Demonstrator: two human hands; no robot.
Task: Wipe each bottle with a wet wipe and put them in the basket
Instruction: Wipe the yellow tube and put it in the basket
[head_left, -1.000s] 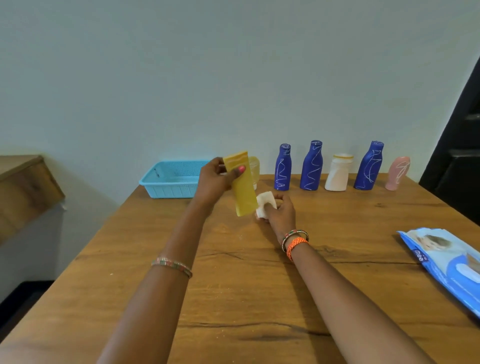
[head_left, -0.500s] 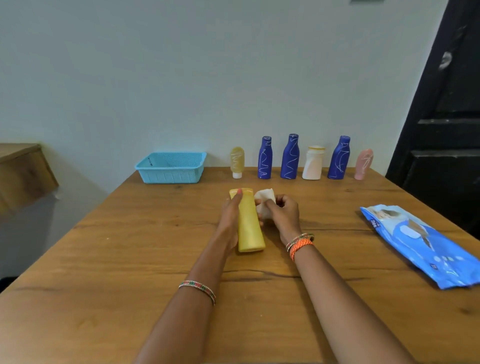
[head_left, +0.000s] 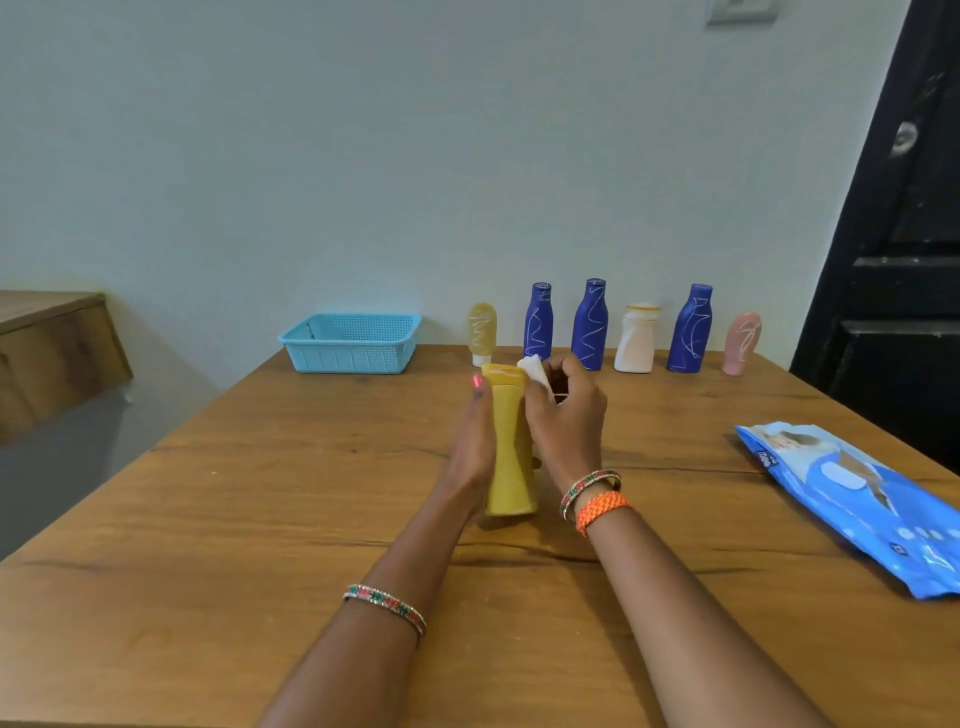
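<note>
A yellow bottle (head_left: 510, 447) is held over the middle of the wooden table (head_left: 260, 519), its length pointing away from me. My left hand (head_left: 470, 441) holds it from the left side and underneath. My right hand (head_left: 563, 421) pinches a folded white wet wipe (head_left: 532, 370) against the bottle's far end. A light blue basket (head_left: 350, 343) sits at the back left, apparently empty. Along the wall stand a pale yellow tube (head_left: 482, 332), three dark blue bottles (head_left: 538, 321) (head_left: 590, 323) (head_left: 690, 327), a white bottle (head_left: 636, 339) and a pink tube (head_left: 742, 343).
A blue pack of wet wipes (head_left: 857, 499) lies at the table's right edge. A dark door (head_left: 904, 260) stands at the right, and a wooden ledge (head_left: 52, 343) juts out at the left.
The yellow bottle came down from upright in the air to lie flat in my left hand. My right hand carried the wipe up to the bottle's far end.
</note>
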